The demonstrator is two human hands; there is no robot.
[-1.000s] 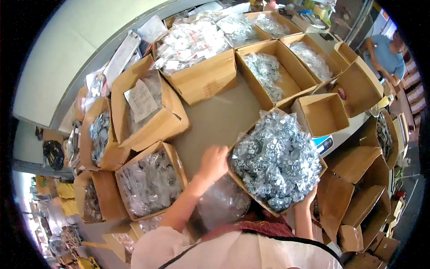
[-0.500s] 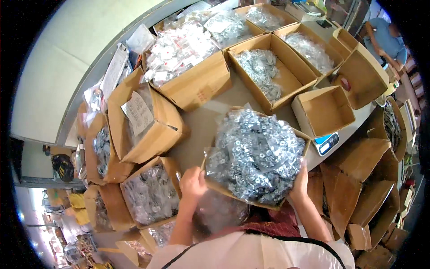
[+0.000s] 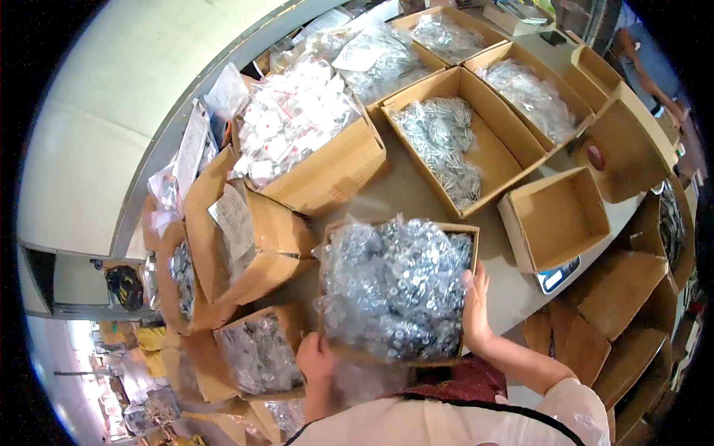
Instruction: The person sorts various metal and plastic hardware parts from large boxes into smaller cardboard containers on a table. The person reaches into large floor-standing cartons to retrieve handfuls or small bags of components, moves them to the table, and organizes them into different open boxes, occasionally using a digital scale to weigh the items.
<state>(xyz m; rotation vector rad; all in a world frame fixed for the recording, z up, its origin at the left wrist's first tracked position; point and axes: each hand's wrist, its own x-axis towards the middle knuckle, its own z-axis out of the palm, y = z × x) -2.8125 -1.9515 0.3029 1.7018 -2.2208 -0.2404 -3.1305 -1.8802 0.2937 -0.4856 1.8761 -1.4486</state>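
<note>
A cardboard box (image 3: 474, 253) heaped with small clear bags of metal washers or nuts (image 3: 398, 286) is in front of me, at the near side of the table. My right hand (image 3: 477, 312) presses along its right wall, fingers stretched up the side. At the near left corner, my left hand (image 3: 316, 358) is curled against the box, its fingertips partly hidden. Below the box, a blurred clear plastic bag (image 3: 368, 379) shows near my lap.
An empty small box (image 3: 558, 215) sits on a blue-and-white scale (image 3: 559, 276) at right. Beyond are boxes of bagged metal parts (image 3: 439, 141) and white packets (image 3: 297, 119). Open boxes (image 3: 256, 353) crowd the left; brown cartons (image 3: 625, 297) stand lower right. Another person (image 3: 647, 63) is far right.
The filled box has shifted left and nearer to me and turned squarer. My right hand has moved from its near right corner up along the right wall. The view has shifted a little.
</note>
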